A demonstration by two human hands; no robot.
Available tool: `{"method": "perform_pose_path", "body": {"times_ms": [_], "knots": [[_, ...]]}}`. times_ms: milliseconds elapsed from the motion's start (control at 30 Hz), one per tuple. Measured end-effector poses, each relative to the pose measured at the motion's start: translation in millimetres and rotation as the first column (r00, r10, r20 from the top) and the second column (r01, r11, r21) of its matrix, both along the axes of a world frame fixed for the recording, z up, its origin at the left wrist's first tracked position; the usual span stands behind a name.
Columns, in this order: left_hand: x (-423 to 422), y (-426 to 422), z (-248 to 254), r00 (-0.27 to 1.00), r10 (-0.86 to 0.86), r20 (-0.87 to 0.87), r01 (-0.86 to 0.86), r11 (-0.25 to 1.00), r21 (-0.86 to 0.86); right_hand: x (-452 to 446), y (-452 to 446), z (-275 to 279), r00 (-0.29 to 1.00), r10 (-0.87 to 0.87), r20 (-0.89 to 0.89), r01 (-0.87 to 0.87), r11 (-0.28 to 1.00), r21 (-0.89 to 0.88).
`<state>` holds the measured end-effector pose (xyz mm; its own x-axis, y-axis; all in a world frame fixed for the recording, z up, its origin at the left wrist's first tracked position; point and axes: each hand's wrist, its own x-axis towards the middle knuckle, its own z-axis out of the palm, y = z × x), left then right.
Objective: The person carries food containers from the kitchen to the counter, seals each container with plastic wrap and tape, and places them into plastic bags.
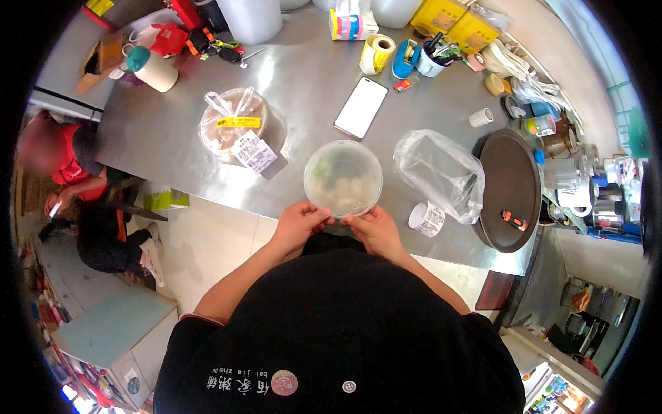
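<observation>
A round lidded plastic container (343, 178) with pale and green food inside stands at the near edge of the metal table (296, 90). My left hand (301, 224) pinches its near rim on the left, and my right hand (376, 231) grips the same rim just to the right. Left of it sits a bagged round container (231, 127) with a yellow strip and a printed receipt (255, 152). To the right lie a clear plastic bag (441, 172) and a roll of printed labels (427, 219). Behind the container is a white phone (361, 107).
A brown round tray (507, 186) holds an orange cutter (514, 221). Along the back stand a yellow tape roll (377, 54), a blue dispenser (406, 58) and a pen cup (431, 63). A bottle (152, 69) is at the left; a person (79, 165) sits beyond.
</observation>
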<state>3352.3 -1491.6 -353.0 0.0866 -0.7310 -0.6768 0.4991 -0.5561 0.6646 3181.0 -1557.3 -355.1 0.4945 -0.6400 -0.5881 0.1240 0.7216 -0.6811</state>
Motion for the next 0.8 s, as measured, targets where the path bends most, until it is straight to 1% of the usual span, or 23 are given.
{"method": "perform_pose_path", "body": {"times_ms": [33, 100, 133, 200, 233, 300, 333, 400, 433, 500, 533, 600, 633, 700, 733, 800], "knots": [[0.5, -0.2, 1.3, 1.0, -0.002, 0.0, 0.002, 1.0, -0.001, -1.0, -0.5, -2.4, 1.0, -0.002, 0.0, 0.002, 1.0, -0.001], [1.3, -0.2, 5.5, 1.0, 0.0, -0.027, 0.0, 1.0, 0.012, -4.4, -2.5, -4.5, 0.995, 0.07, -0.067, -0.071, 0.997, -0.014], [1.7, 0.3, 5.5, 1.0, -0.001, -0.026, 0.001, 1.0, 0.011, -4.9, -3.9, 0.7, 0.995, 0.068, -0.066, -0.069, 0.997, -0.016], [3.4, 0.1, 5.9, 1.0, -0.013, -0.025, 0.013, 1.0, 0.014, -6.0, -9.4, 15.3, 0.988, 0.103, -0.115, -0.088, 0.988, 0.13], [4.6, -0.4, 7.2, 1.0, -0.014, -0.025, 0.014, 1.0, 0.006, -7.8, -12.1, 17.4, 0.988, 0.101, -0.115, -0.087, 0.989, 0.122], [7.6, 0.8, 10.7, 0.992, 0.099, -0.072, -0.096, 0.994, 0.043, -12.2, -12.7, 20.6, 0.99, 0.059, -0.132, -0.041, 0.991, 0.131], [8.8, 1.0, 10.7, 0.993, 0.099, -0.069, -0.096, 0.995, 0.038, -13.3, -12.5, 18.6, 0.99, 0.058, -0.129, -0.042, 0.991, 0.126], [11.0, 1.3, 8.3, 0.993, 0.119, -0.013, -0.12, 0.992, -0.041, -14.9, -11.6, 8.2, 0.99, 0.061, -0.131, -0.053, 0.997, 0.059], [12.1, 0.8, 7.3, 0.993, 0.122, -0.009, -0.122, 0.992, -0.044, -15.1, -11.1, 5.0, 0.99, 0.063, -0.126, -0.056, 0.997, 0.055], [13.9, 0.2, 5.0, 0.996, 0.085, -0.023, -0.087, 0.994, -0.063, -15.7, -10.7, 1.0, 0.998, 0.021, -0.057, -0.017, 0.998, 0.057], [14.2, 1.0, 3.5, 0.996, 0.088, -0.022, -0.09, 0.994, -0.063, -16.2, -12.0, 3.6, 0.998, 0.024, -0.055, -0.021, 0.998, 0.057], [16.0, 3.3, 1.4, 0.999, 0.034, -0.032, -0.036, 0.999, -0.04, -18.5, -15.7, 11.6, 0.983, 0.135, -0.125, -0.129, 0.99, 0.054], [18.0, 4.2, 1.5, 0.999, 0.036, -0.029, -0.037, 0.998, -0.042, -20.5, -19.1, 12.1, 0.983, 0.136, -0.122, -0.131, 0.99, 0.052], [23.1, 4.6, 1.7, 0.991, -0.119, 0.062, 0.122, 0.992, -0.041, -23.9, -27.0, 12.5, 0.955, 0.212, -0.208, -0.196, 0.976, 0.095], [26.5, 2.6, 3.2, 0.991, -0.119, 0.064, 0.121, 0.992, -0.042, -22.3, -31.3, 13.6, 0.955, 0.212, -0.206, -0.196, 0.976, 0.094], [33.0, -3.3, 8.4, 0.993, -0.009, 0.119, 0.008, 1.0, 0.009, -17.7, -41.9, 16.1, 0.949, -0.011, -0.316, 0.001, 0.999, -0.032]]}}
